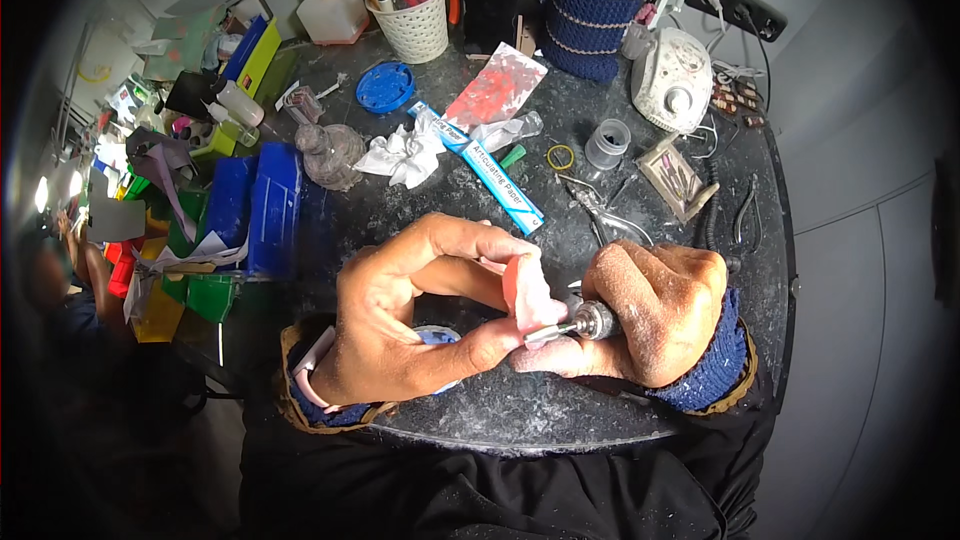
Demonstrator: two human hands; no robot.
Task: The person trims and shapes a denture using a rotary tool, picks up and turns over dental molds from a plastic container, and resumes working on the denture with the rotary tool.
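Note:
Over the front part of the dusty dark table [350,230], my left hand [390,325] pinches a pink denture piece [524,290] between thumb and fingers. My right hand [665,305] is closed around a metal rotary handpiece [597,321]. The handpiece tip meets the lower edge of the denture piece, close to my left thumb; whether the bur is touching is too small to tell. My right thumb reaches under the piece. Pale dust covers the fingers of my right hand.
Behind my hands lie a long blue-and-white packet [505,185], crumpled white tissue [405,153], pliers [600,208] and a small clear cup [607,144]. A white control box [672,80] stands back right. Blue bins [272,210] line the left; a person [85,270] is beyond.

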